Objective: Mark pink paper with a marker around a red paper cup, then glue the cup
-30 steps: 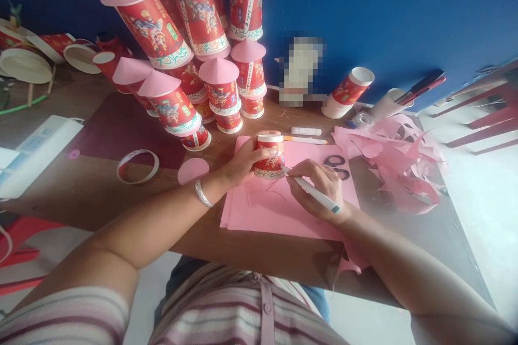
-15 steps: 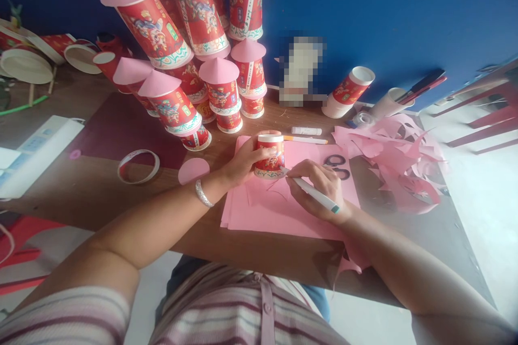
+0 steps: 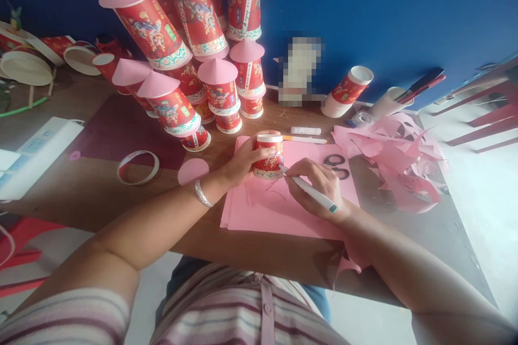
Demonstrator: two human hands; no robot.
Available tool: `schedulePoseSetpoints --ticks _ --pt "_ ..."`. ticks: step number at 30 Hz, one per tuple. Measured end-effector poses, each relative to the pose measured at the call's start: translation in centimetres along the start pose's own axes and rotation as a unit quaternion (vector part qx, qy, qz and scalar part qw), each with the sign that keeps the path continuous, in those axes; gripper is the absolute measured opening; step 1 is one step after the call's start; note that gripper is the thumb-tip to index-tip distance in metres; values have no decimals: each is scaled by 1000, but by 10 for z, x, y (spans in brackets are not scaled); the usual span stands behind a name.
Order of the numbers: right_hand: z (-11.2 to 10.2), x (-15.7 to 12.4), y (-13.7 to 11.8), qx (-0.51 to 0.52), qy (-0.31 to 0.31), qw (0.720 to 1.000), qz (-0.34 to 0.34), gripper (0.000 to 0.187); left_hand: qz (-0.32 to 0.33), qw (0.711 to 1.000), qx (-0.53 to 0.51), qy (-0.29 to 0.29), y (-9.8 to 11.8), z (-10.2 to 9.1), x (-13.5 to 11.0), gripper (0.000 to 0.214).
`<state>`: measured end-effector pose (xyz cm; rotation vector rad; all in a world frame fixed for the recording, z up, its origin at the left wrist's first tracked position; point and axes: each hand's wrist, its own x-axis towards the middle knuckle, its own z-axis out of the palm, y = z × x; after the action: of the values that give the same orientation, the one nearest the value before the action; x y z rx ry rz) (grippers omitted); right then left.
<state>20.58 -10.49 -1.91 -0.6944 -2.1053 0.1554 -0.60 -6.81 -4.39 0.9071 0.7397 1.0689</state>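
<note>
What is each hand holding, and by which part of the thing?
Left hand: the cup, around its side. Right hand: the marker, just behind its tip.

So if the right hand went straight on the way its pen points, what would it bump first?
Probably the red cup in the left hand; the pen seems to touch it, though depth is unclear.

Zero legible text. Big front-left cup [image 3: 151,38]: gold characters plus a green label [image 3: 170,32], too small to read. Rear-right tall cup [image 3: 232,0]: white strip [image 3: 247,8] with a column of dark characters, blue label [image 3: 238,14] beside it, same problem. Held cup [image 3: 267,163]: print too small to make out. White tube [image 3: 305,131] on table [image 3: 263,248]: faint marking, unreadable. Item by the wall [image 3: 301,70]: pixelated.
</note>
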Motion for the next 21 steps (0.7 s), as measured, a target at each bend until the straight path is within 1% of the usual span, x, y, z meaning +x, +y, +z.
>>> schedulePoseSetpoints --ticks 3,10,17,21 --pt "-1 -1 0 9 -1 1000 -11 20 -3 1000 -8 -6 -1 -1 0 58" --pt "-2 -3 1 -1 4 1000 -21 18 13 1000 -8 2 -5 -6 0 56" --pt "0 -4 -2 6 -1 1000 -18 21 19 999 -25 11 -1 -3 0 59" --pt "-1 -4 -3 10 4 1000 -17 22 18 999 -27 -4 0 -2 -2 56"
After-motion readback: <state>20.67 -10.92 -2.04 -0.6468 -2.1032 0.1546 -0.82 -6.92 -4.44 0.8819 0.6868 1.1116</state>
